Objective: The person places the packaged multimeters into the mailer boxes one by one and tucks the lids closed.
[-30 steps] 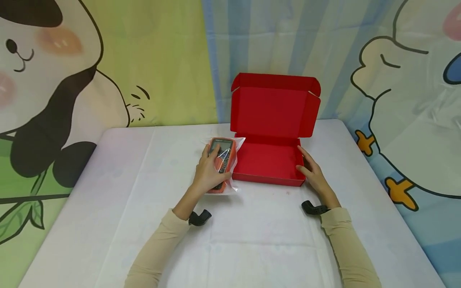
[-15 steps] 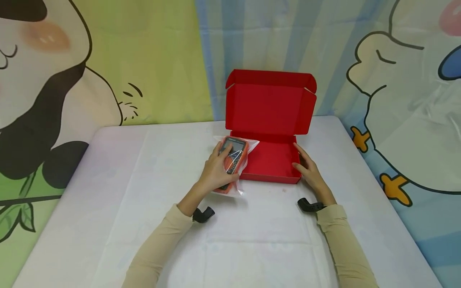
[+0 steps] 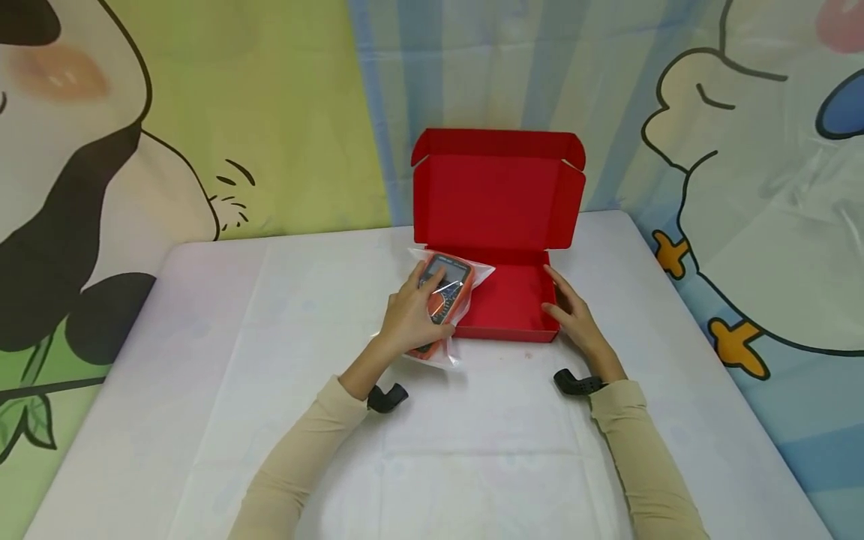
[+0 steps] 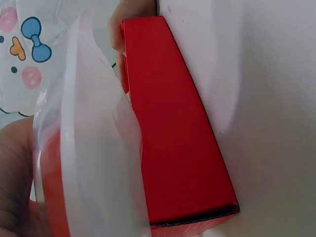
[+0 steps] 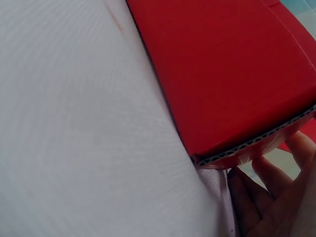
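Note:
My left hand [image 3: 413,313] grips an orange-and-dark digital multimeter [image 3: 448,296] sealed in a clear plastic bag [image 3: 482,271]. The meter is tilted and overlaps the left side of an open red cardboard box [image 3: 513,300] in the head view. Seen from the left wrist, the bag [image 4: 103,143] stands close beside the box's front wall [image 4: 168,128], with an orange strip of the meter [image 4: 53,182] showing through. My right hand [image 3: 582,324] holds the box's right side wall, thumb and finger at its rim. From the right wrist, its fingers [image 5: 271,177] touch that wall's outer side.
The box's lid [image 3: 496,199] stands raised at the back. A white cloth covers the table [image 3: 304,300]. Behind it hangs a printed curtain [image 3: 283,112] with cartoon animals. A black wrist camera [image 3: 388,398] sits at the left wrist, another [image 3: 577,383] at the right.
My left hand has carried the bagged multimeter rightward, over the box's left edge, and the meter has tilted more. My right hand stays at the box. The whole head view has shifted slightly.

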Demonstrator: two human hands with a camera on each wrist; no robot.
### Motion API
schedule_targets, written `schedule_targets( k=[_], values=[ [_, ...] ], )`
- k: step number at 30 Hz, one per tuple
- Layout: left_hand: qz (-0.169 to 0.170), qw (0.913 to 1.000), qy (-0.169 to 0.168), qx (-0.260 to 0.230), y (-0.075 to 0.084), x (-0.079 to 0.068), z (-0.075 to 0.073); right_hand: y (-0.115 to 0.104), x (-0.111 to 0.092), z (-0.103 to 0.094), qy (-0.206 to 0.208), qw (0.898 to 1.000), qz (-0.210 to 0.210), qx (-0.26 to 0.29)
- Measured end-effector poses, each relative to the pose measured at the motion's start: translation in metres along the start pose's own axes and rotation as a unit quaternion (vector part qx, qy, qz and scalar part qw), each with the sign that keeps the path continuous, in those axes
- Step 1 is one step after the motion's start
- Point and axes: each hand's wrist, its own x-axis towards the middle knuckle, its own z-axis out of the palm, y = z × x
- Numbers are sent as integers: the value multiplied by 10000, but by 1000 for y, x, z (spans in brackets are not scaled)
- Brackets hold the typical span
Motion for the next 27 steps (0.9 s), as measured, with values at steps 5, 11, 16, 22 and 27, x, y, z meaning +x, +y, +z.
schedule_targets(
  k=[5, 11, 16, 22, 27],
  values=[
    [173, 9996, -137, 168, 1, 4, 3, 0, -1, 0, 9, 10000, -38, 26],
    [489, 9975, -363, 360, 2, 10, 4, -2, -1, 0, 15, 10000, -24, 26],
    [674, 9946, -707, 354, -1, 15, 3, -1, -1, 3, 10, 10000, 37, 39],
    [774, 9928, -845, 357, 0, 21, 1, -2, -1, 2, 15, 9999, 109, 8],
    [798, 9902, -1091, 342, 0, 28, 0, -3, -1, 1, 38, 9999, 127, -17]
  ],
)
